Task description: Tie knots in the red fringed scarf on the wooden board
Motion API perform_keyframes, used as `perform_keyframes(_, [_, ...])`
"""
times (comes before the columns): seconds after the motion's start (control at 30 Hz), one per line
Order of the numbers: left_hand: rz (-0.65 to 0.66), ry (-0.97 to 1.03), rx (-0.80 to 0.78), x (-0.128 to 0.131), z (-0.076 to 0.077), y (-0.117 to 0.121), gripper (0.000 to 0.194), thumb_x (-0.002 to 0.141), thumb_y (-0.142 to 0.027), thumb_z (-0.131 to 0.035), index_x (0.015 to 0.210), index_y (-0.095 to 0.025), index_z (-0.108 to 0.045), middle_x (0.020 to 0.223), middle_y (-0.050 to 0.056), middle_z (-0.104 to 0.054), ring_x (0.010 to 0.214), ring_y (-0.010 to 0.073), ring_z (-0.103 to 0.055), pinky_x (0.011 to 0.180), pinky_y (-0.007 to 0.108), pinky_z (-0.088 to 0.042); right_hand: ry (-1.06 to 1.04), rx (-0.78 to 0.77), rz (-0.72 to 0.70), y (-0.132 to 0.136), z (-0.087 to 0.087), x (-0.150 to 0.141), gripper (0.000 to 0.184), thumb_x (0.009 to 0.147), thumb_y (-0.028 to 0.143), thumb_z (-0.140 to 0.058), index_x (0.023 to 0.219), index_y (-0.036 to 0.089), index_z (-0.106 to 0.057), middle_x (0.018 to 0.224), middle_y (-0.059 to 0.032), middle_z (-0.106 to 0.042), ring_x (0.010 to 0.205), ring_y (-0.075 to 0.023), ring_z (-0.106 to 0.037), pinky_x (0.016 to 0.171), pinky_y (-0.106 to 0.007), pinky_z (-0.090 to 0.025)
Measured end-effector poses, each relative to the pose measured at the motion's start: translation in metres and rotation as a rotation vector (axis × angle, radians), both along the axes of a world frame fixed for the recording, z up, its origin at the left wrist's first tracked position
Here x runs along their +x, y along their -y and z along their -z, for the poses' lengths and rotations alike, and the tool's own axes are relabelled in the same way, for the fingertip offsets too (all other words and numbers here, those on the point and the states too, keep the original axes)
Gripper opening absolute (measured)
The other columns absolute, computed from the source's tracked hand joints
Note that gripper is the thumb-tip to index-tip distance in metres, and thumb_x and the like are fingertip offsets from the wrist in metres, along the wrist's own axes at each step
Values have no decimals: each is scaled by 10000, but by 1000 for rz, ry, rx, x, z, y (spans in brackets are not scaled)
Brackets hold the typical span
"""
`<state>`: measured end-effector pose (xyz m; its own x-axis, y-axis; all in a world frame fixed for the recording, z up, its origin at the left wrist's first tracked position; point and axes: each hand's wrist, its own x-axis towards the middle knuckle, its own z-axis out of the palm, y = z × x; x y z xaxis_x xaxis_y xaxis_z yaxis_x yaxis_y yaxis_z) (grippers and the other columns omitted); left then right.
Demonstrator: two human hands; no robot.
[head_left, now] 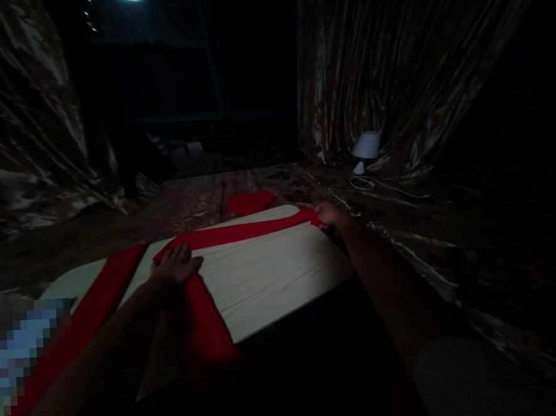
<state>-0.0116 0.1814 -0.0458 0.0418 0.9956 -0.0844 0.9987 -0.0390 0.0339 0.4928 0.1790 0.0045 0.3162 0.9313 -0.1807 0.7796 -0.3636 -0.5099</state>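
Note:
A red cloth lies over a pale wooden board. One long, narrow part of it stretches across the far side of the board, and a wider part hangs over the near edge. My left hand presses flat on the cloth at the bend, its fingers spread. At the board's far right corner, my right hand is closed around the end of the narrow part. Another red strip runs along the left side of the board, partly behind my left forearm. Whether it joins the same cloth, I cannot tell.
Beyond the board lies a folded red piece on the patterned floor covering. A small white lamp with a loose cord stands at the back right. Patterned curtains flank a dark window. The room is dim; the left edge is pixelated.

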Motion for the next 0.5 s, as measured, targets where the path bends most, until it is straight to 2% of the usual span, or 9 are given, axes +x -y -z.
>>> perform_keyframes(0.07, [8,3,9,0,0,0,873,891,-675,-231,1603,-174,-163,1658,86,-100,1515,391,-84,1145,661,-195,22,-52,-53,2,-1,2,303,928,168,-577,1214,105,-654,744,-80,-739,555,-126,-669,571,-196,-509])
perform_keyframes(0.2, [-5,-3,4,2,-1,2,865,892,-675,-207,1606,-189,-153,1662,58,-83,1522,366,-62,1159,641,-183,340,-29,-186,6,-11,6,237,874,128,-606,1068,122,-742,854,-99,-759,739,-162,-718,688,-209,-522])
perform_keyframes(0.3, [-3,-1,-2,2,-2,2,872,891,-679,-201,1607,-186,-141,1663,52,-74,1524,362,-59,1160,643,-181,479,27,-175,11,-20,2,162,822,163,-683,947,100,-765,990,-170,-748,927,-234,-711,808,-260,-511])
perform_keyframes(0.5, [-14,0,-11,3,-4,3,863,893,-667,-232,1607,-191,-143,1662,62,-92,1521,363,-75,1170,633,-165,686,234,-27,21,-27,-13,384,942,162,-473,1290,79,-613,1221,-278,-645,1142,-303,-631,916,-380,-472])
